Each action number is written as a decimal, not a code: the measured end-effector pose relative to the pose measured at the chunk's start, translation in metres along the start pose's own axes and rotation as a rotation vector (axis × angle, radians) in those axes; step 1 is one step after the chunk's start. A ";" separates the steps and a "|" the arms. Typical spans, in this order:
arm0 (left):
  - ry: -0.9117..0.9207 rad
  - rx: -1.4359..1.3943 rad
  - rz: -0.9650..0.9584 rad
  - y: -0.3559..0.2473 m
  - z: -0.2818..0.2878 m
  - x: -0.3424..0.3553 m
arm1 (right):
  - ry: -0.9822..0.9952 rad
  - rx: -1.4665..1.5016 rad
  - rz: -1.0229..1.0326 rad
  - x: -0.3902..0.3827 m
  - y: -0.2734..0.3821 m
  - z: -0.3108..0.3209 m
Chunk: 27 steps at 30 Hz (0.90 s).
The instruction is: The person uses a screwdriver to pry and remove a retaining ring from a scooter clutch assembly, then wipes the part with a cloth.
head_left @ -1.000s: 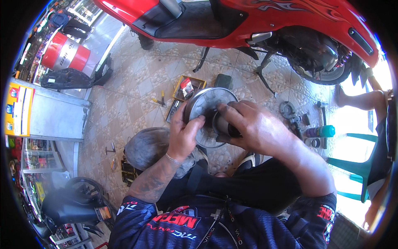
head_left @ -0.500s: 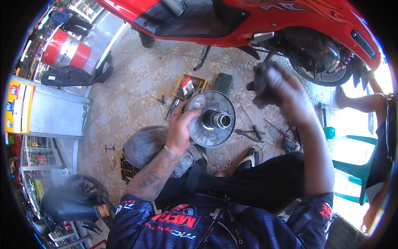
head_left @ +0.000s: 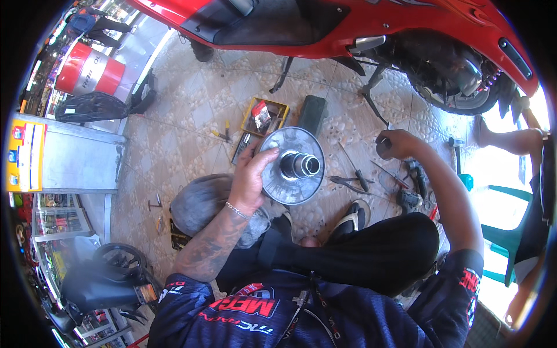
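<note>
at twelve o'clock a glossy red scooter [head_left: 348, 23] with black trim. beneath it, beige mottled floor tiles [head_left: 191, 110]. a yellow parts tray [head_left: 265, 116] sits at eleven o'clock of the silver-grey pulley disc [head_left: 293, 168]. at nine o'clock, a red-and-white drum [head_left: 90, 69]. the shirt [head_left: 278, 313] is dark blue with red-and-white lettering; the chair [head_left: 499, 232] at three o'clock is green.

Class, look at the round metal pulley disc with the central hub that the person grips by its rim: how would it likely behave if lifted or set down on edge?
The pulley disc looks like solid metal, so it is probably stiff and heavy for its size. Its round rim suggests it could roll if stood on edge. The left hand clasps the smooth, shiny face, which may be slippery.
</note>
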<state>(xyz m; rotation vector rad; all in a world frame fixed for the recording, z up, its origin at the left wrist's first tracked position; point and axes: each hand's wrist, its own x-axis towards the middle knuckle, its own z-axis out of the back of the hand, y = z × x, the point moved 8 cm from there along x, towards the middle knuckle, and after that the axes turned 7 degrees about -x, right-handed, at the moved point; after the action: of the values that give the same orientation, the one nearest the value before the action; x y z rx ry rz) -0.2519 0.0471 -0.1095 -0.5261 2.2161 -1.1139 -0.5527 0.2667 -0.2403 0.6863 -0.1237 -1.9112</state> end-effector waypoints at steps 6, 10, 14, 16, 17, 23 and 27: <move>-0.001 -0.006 0.005 0.008 -0.012 0.009 | 0.430 -0.422 -0.155 0.070 -0.056 -0.066; -0.038 0.024 0.012 0.013 -0.018 0.015 | 0.118 -0.329 -0.236 0.112 -0.053 -0.073; -0.038 0.080 0.036 0.018 -0.022 0.022 | -0.152 -0.091 -0.451 0.129 -0.061 -0.108; -0.016 0.095 0.065 0.020 -0.025 0.026 | -0.210 0.000 -0.454 0.126 -0.060 -0.129; -0.032 0.106 0.085 0.020 -0.025 0.028 | -0.224 0.018 -0.440 0.124 -0.058 -0.137; -0.003 0.105 0.052 0.019 -0.031 0.033 | -0.392 0.061 -0.410 0.107 -0.024 -0.066; -0.013 0.059 0.074 0.024 -0.033 0.033 | -0.157 0.705 -0.228 0.087 0.033 0.025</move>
<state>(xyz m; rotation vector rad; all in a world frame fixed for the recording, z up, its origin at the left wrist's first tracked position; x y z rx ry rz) -0.3008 0.0608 -0.1246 -0.4216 2.1671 -1.1302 -0.5634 0.1708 -0.2425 1.0425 -0.8808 -2.1409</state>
